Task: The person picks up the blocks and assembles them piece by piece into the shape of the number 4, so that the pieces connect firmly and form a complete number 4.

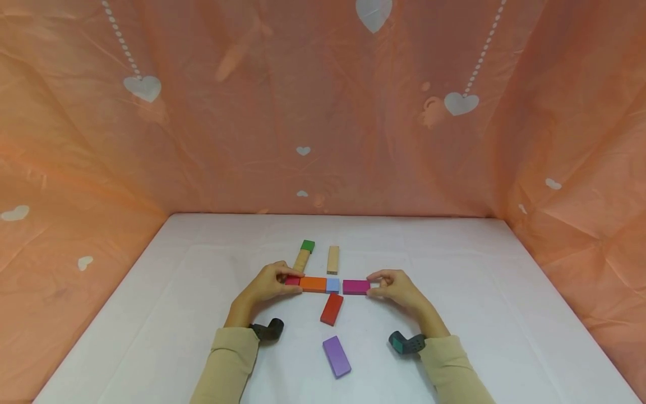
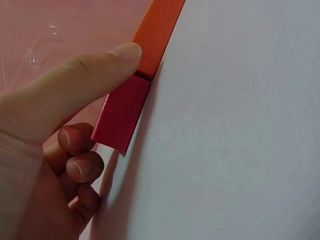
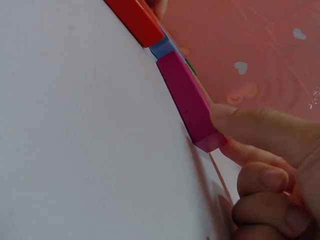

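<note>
A row of toy blocks runs left to right in the head view: a crimson block (image 2: 122, 115), an orange block (image 1: 313, 284) and a small light blue block (image 1: 332, 285). My left hand (image 1: 269, 282) pinches the row at its left end, thumb tip on the orange block and the crimson block between thumb and index finger. Thumb and index finger of my right hand (image 1: 397, 288) grip the right end of a magenta block (image 1: 356, 287). A narrow gap parts that block from the light blue one in the head view.
Behind the row lie a natural wood block (image 1: 333, 260) and another wood block (image 1: 301, 260) with a green block (image 1: 308, 246) at its far end. In front are a red block (image 1: 331, 309) and a purple block (image 1: 336, 357). An orange curtain (image 1: 323, 112) surrounds the white table (image 1: 454, 269).
</note>
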Tool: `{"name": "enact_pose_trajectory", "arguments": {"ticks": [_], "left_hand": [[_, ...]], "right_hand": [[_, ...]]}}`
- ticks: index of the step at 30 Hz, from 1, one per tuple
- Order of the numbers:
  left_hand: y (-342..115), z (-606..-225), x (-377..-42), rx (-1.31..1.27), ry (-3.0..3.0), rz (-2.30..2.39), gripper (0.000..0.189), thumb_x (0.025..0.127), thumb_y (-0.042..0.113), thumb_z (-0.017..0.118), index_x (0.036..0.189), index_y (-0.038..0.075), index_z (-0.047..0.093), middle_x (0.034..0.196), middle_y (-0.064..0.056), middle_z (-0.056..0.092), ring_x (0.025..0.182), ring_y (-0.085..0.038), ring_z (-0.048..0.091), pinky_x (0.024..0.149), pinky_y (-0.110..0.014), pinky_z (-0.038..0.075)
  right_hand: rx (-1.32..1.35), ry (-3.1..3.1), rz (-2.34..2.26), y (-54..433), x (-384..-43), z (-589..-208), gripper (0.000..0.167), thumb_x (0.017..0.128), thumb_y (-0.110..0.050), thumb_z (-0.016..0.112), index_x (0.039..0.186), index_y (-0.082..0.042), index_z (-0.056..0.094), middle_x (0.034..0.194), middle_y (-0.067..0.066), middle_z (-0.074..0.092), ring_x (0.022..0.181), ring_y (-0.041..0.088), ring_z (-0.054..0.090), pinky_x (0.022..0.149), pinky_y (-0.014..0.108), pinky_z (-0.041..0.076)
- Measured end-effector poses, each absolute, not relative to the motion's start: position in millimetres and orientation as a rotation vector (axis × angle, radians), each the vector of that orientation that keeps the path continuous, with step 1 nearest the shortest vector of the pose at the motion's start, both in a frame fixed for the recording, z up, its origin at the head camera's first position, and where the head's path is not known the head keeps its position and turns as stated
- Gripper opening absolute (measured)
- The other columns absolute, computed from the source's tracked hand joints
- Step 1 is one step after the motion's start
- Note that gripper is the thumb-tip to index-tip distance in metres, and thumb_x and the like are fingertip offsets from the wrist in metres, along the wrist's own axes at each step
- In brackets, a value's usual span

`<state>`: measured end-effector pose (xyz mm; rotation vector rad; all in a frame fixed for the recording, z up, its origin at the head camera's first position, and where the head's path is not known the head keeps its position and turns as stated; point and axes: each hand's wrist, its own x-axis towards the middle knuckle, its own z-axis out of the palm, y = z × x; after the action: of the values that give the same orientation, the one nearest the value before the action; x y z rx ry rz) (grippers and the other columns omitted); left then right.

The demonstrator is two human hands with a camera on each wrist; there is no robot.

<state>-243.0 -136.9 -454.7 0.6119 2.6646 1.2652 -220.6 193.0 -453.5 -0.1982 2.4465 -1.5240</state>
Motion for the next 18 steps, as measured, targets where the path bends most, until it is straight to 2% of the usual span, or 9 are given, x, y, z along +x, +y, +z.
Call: {"name": "enact_pose_trajectory", "arguments": {"ticks": [10, 18], "left_hand": [[-137.4, -454.4, -243.4, 0.653, 2.649, 1.289, 0.034, 0.076, 0.019, 0.082, 0.106, 0.006, 0.075, 0.077, -0.005, 0.049, 0.073, -0.012, 0.04, 0.063, -0.019, 0.031], [-136.7, -455.9, -244.1, 0.589, 2.65, 1.275, 0.034, 0.076, 0.021, 0.082, 0.106, 0.008, 0.075, 0.077, -0.004, 0.047, 0.075, -0.014, 0.04, 0.063, -0.02, 0.031]], "right_hand": [[-0.176, 2.441, -1.556, 189.8, -220.6, -453.8, 0.038, 0.079, -0.007, 0.073, 0.113, 0.009, 0.064, 0.056, -0.008, 0.038, 0.055, 0.004, 0.035, 0.054, 0.019, 0.032], [-0.152, 2.434, -1.562, 187.4, -219.0, -451.7, 0.037, 0.079, -0.006, 0.073, 0.112, 0.008, 0.065, 0.056, -0.007, 0.038, 0.054, 0.005, 0.035, 0.053, 0.019, 0.031]]}}
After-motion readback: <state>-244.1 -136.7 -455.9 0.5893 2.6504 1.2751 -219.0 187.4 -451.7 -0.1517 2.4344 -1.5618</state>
